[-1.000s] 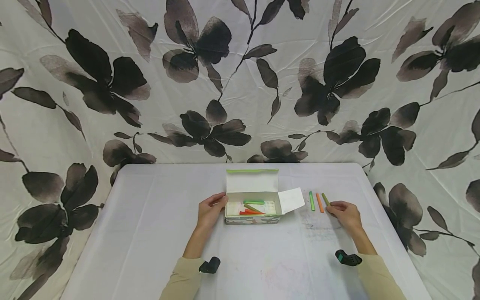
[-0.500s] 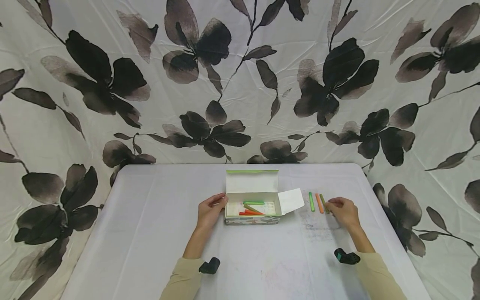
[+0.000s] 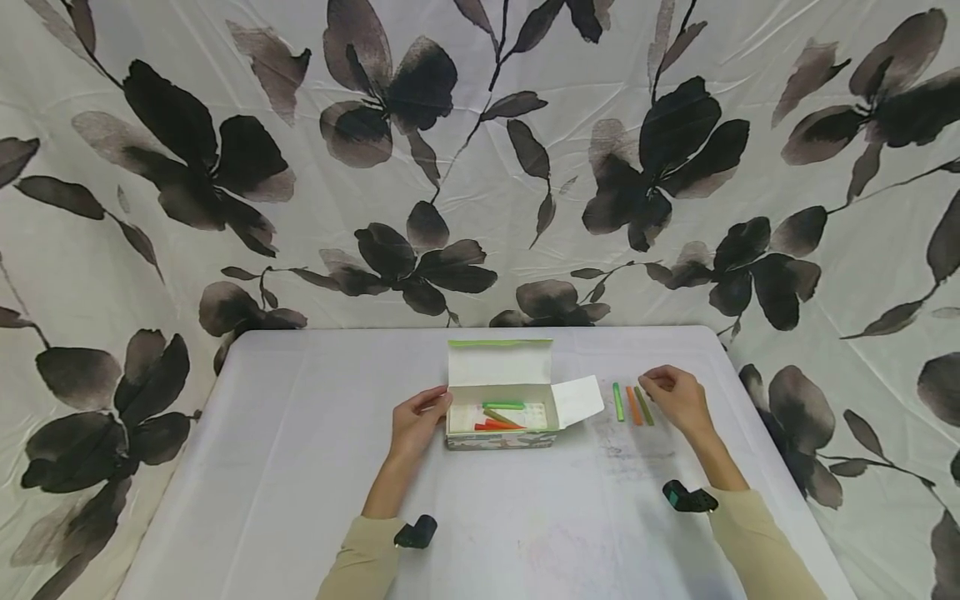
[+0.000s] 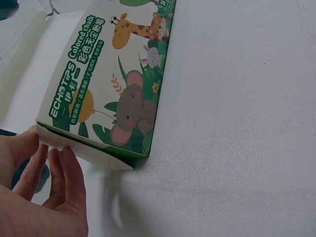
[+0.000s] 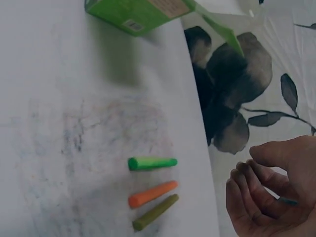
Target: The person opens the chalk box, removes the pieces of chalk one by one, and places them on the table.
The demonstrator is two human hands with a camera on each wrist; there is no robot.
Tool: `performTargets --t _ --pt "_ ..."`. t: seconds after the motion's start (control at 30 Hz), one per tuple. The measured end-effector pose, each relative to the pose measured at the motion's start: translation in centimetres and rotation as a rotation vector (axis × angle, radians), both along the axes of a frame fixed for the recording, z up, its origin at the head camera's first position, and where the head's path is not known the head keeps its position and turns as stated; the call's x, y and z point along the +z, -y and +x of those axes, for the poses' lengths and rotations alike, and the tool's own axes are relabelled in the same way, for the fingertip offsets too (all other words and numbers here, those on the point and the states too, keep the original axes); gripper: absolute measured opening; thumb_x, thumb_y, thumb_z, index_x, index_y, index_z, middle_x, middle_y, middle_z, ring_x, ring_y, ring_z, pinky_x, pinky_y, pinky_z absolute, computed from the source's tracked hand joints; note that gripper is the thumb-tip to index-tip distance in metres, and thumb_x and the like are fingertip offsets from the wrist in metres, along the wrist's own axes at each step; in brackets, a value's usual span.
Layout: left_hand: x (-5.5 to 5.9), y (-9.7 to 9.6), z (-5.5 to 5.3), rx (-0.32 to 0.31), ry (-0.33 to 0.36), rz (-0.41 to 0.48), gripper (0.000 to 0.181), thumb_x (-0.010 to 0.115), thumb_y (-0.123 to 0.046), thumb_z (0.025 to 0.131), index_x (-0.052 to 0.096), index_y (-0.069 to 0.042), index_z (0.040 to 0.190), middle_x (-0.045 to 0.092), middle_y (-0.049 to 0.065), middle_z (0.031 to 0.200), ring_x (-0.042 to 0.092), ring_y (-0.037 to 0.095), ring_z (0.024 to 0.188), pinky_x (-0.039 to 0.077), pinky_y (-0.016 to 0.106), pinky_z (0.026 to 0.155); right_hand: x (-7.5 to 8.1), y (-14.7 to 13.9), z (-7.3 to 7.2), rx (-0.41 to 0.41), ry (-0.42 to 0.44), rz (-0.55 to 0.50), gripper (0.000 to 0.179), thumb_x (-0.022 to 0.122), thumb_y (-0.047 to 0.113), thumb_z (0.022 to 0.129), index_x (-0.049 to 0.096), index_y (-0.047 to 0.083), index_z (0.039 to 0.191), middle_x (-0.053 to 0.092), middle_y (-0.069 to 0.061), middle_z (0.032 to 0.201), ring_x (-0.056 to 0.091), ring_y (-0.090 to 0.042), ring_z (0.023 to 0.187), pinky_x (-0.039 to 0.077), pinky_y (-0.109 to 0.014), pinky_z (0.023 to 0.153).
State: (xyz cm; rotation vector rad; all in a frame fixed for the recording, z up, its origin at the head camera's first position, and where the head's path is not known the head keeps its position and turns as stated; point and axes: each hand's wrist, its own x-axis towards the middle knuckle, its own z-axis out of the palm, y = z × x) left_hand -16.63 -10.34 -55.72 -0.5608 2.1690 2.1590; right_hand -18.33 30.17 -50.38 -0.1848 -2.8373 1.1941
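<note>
A chalk box [image 3: 498, 442] with animal pictures stands with its lid raised and a side flap [image 3: 577, 400] spread to the right. My left hand [image 4: 47, 197] holds its left end, thumb and fingertips at the white end flap [image 4: 84, 148]. Inside lie a green chalk [image 3: 503, 406], an olive chalk [image 3: 498, 414] and orange-red chalk [image 3: 495, 425]. Right of the box, a green chalk [image 5: 153, 163], an orange chalk [image 5: 153, 194] and an olive chalk [image 5: 155, 212] lie side by side. My right hand [image 3: 678, 400] hovers beside the olive one, fingers loosely curled around nothing.
The white tablecloth [image 3: 300, 467] carries smudged chalk marks [image 3: 637, 450] below the row of chalks. A floral curtain [image 3: 480, 167] hangs behind the table's far edge. Each wrist wears a small black camera [image 3: 416, 532].
My right hand has let go of the olive chalk, which now lies beside the orange one, and has moved up and away from it. My left hand stays on the box.
</note>
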Motion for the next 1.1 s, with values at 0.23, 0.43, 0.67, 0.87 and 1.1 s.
performTargets --t 0.23,0.43,0.67,0.87,1.1 --pt "0.0 0.1 -0.1 -0.002 -0.002 -0.003 0.032 0.075 -0.013 0.095 0.072 0.002 0.123 0.068 0.014 0.109 0.064 0.011 0.089 0.057 0.017 0.075 2.0 2.0 -0.4 0.057 -0.039 -0.017 0.028 0.066 0.022 0.102 0.069 -0.005 0.111 0.072 -0.019 0.1 0.069 -0.036 0.094 0.055 -0.028 0.073" --pt "0.0 0.0 -0.1 -0.006 0.008 -0.001 0.033 0.075 -0.014 0.095 0.071 0.002 0.123 0.068 0.014 0.111 0.064 0.012 0.09 0.057 0.017 0.076 3.1 4.2 -0.5 0.126 -0.057 -0.06 0.029 0.066 0.022 0.102 0.068 -0.004 0.113 0.071 -0.02 0.104 0.068 -0.037 0.098 0.059 -0.038 0.08" --pt "0.1 0.1 0.1 -0.001 0.001 0.007 0.032 0.075 -0.013 0.096 0.071 0.002 0.123 0.068 0.015 0.111 0.064 0.011 0.09 0.058 0.018 0.076 2.8 7.1 -0.8 0.219 -0.104 -0.091 0.024 0.07 0.017 0.1 0.07 -0.003 0.112 0.073 -0.016 0.101 0.069 -0.032 0.094 0.059 -0.039 0.08" --pt "0.0 0.1 0.1 0.001 0.002 0.017 0.031 0.074 -0.013 0.096 0.072 0.002 0.123 0.068 0.014 0.111 0.064 0.011 0.09 0.057 0.018 0.076 1.9 9.4 -0.9 0.28 -0.123 -0.104 0.019 0.074 0.013 0.096 0.072 -0.001 0.109 0.073 -0.012 0.096 0.07 -0.027 0.089 0.057 -0.033 0.078" --pt "0.0 0.0 0.0 0.006 0.009 0.01 0.03 0.075 -0.013 0.095 0.073 0.001 0.122 0.069 0.014 0.109 0.064 0.013 0.092 0.057 0.018 0.076 1.0 11.4 -0.9 0.376 -0.143 -0.13 0.019 0.076 0.012 0.094 0.072 -0.001 0.107 0.073 -0.01 0.094 0.07 -0.024 0.085 0.059 -0.033 0.078"
